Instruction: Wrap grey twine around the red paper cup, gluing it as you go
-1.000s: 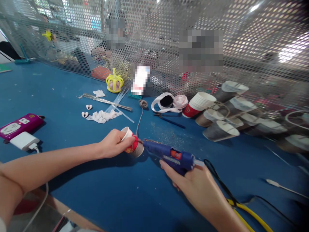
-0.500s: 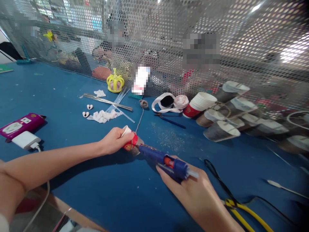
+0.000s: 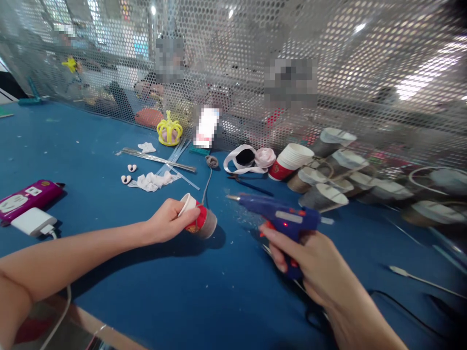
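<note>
My left hand [image 3: 168,219] grips a red and white paper cup [image 3: 195,221] by its rim end. The cup is tilted over the table, and grey cord is wound round its base end. From it a strand runs back to a small ball of grey cord [image 3: 211,162]. In my right hand [image 3: 304,255] is a blue hot glue gun [image 3: 279,210], with a lit red light on its side and a clear stick out of its back. Its nozzle points left, apart from the cup.
Stacked paper cups [image 3: 292,161] and several cord-wrapped cups [image 3: 323,196] stand at the back right, by a pink ribbon roll [image 3: 265,158]. Glue sticks, wires [image 3: 158,159] and white cloth [image 3: 151,180] lie mid-left. A purple power bank [image 3: 31,197] is far left. Perforated metal mesh [image 3: 233,58] borders the back.
The glue gun has moved away from the cup, to the right and up, and has turned onto its side profile. The cup's cord-wound base is now in plain sight.
</note>
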Tool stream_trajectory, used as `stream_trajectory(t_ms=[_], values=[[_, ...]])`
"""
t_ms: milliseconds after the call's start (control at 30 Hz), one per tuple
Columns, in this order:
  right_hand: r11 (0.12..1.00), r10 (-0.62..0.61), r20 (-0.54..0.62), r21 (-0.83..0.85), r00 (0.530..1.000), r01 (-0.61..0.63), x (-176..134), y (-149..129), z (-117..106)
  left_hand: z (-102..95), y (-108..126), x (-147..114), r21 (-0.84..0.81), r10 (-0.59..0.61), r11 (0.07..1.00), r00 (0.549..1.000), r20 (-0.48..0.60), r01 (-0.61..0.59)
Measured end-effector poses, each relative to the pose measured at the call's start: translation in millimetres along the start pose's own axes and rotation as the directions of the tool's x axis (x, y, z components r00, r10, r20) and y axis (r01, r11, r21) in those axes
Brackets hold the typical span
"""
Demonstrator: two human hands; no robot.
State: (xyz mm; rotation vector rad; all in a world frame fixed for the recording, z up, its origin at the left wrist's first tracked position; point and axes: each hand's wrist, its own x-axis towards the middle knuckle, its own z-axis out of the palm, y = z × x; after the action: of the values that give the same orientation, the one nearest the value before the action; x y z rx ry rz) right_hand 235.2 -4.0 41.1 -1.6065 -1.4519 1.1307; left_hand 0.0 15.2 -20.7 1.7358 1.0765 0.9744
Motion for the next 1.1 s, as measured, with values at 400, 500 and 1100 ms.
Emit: stream_trajectory(t_ms=[400,500,1100], values=[[0.925,0.090,-0.303,-0.327,0.949,-0.192,58,42,-27,-0.3,1,-4,0.188,0.409,0.894,0.912,0.027,-0.407],[0.858,0.012,-0.397,-0.468,0.918,-0.214,59,38,-29,-0.3,1,-4,0.207,0.443,0.874,0.896,0.033,-0.440],[0.930,-0.237,0.276,0.342,0.932,0.135,33,-15,71,-0.3,10,-8,0.248,0.428,0.859,0.894,0.132,-0.448]])
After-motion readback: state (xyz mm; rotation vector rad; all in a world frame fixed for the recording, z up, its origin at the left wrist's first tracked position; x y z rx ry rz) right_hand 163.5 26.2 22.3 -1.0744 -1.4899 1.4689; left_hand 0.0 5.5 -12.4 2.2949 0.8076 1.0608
